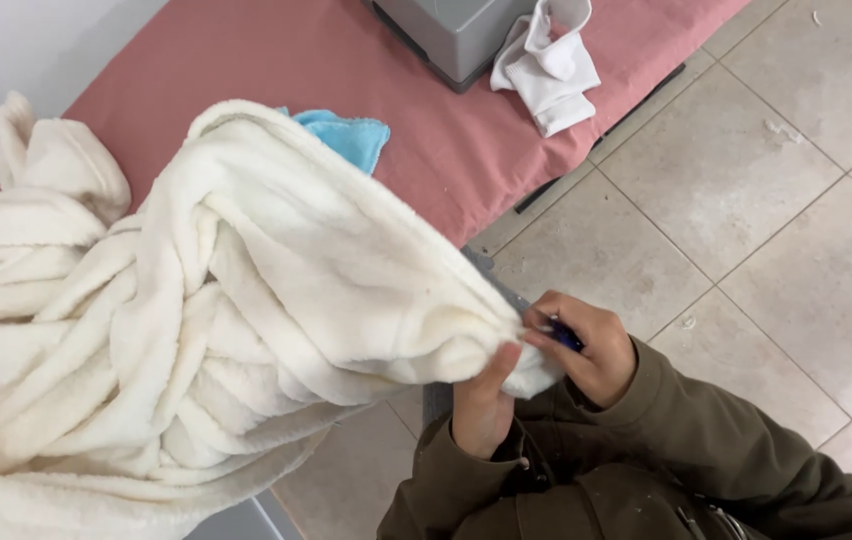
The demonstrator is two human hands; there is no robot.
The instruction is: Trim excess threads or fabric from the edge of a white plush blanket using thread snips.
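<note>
A large fluffy cream-white robe or blanket lies bunched over the left half of the view, draped from a pink-covered board. My left hand pinches the edge of this fleece from below, thumb up against it. My right hand grips the same corner from the right, with a small dark blue thing between its fingers, mostly hidden. Both arms wear olive-green sleeves.
A blue cloth peeks out behind the fleece. At the top, a grey box stands on the pink board, with a crumpled white cloth leaning on it. Beige floor tiles fill the right side.
</note>
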